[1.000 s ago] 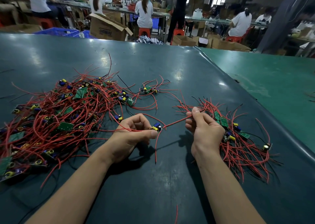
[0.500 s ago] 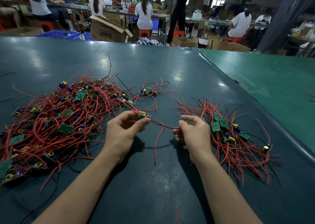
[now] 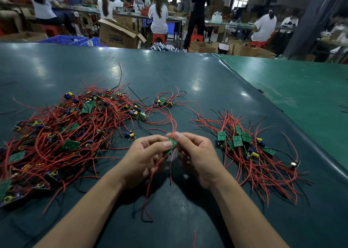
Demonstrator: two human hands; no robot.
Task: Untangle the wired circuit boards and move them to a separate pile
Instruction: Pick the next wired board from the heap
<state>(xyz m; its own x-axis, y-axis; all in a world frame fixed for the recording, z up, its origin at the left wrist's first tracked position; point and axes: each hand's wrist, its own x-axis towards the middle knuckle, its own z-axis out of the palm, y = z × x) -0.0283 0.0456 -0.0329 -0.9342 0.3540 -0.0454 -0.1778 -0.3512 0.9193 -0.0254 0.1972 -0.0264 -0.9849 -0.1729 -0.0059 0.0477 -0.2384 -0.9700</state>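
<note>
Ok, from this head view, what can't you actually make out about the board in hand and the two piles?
- Small green circuit board: mostly covered by the left hand and right hand; its components are hidden.
- Its red wires: whether they are free of the big tangled pile is unclear where strands cross.
- That pile's left side: cut off by the frame edge.
- Sorted pile on the right: board count unclear, wires overlap.

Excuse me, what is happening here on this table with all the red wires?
A person is sorting wired circuit boards on a dark green table. Both hands hold one small green board between them: the left hand grips it and the right hand pinches its red wires. The big tangled pile lies to the left. The smaller sorted pile lies to the right. The held board is not yet on that pile.
</note>
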